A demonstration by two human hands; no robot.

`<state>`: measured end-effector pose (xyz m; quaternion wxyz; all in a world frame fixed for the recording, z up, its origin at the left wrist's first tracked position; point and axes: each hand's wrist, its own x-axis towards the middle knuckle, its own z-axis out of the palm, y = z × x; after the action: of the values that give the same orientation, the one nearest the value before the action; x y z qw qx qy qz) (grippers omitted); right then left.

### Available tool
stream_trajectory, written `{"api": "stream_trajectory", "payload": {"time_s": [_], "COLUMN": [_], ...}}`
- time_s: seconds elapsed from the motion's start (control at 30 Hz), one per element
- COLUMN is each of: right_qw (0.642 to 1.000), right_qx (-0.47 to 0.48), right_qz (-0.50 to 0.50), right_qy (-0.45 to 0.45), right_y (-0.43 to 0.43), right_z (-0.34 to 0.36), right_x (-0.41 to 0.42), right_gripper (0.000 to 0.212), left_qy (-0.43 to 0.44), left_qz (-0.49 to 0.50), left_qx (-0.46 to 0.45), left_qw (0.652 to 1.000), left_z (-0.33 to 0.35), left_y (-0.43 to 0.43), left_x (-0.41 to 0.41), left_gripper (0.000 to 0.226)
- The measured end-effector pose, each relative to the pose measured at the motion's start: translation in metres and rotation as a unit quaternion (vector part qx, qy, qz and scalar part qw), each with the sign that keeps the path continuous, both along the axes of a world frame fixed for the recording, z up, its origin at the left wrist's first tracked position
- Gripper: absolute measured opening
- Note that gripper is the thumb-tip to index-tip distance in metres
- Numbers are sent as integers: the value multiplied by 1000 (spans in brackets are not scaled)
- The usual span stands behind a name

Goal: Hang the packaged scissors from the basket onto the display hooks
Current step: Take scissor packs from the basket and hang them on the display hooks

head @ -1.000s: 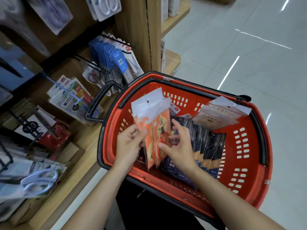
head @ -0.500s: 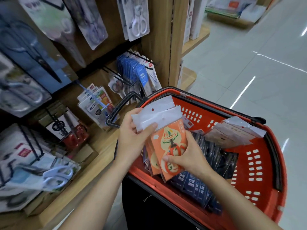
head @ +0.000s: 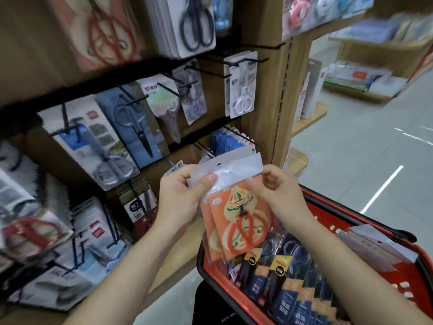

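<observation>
Shop display hooks (head: 253,60) behind scissor packs (head: 236,219)

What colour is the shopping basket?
The basket is red with black trim; the head view shows it.

Wooden upright panel (head: 264,95) at centre frame, with wooden shelves (head: 311,117) to its right. Pale glossy tile floor (head: 346,174) on the right side. White light streak (head: 382,189) reflected on it.

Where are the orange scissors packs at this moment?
Head view, centre: the orange scissors packs are held between the left hand and the right hand, above the left edge of the red basket.
</observation>
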<state>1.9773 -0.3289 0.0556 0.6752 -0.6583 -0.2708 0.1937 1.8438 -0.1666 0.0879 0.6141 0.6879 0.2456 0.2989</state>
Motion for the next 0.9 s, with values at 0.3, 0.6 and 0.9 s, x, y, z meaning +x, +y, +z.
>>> {"api": "stream_trajectory", "payload": {"time_s": [0.3, 0.6, 0.9], "right_qw": [988, 973, 956], "right_qx": [132, 222, 273], "right_qz": [50, 53, 100], "right_qy": [57, -14, -35], "right_y": [78, 126, 141], "right_z": [62, 125, 169], "right_x": [-4, -15, -11], "right_gripper": [13, 14, 14], "left_qy": [-39, -47, -133], "left_qz": [7, 101, 137], "left_qx": [21, 203, 100], "left_qw": [999, 973, 976], "left_z": [84, 157, 199], "left_y": [32, 65, 64], "left_x": [-30, -55, -56], "left_gripper": [28, 14, 11]}}
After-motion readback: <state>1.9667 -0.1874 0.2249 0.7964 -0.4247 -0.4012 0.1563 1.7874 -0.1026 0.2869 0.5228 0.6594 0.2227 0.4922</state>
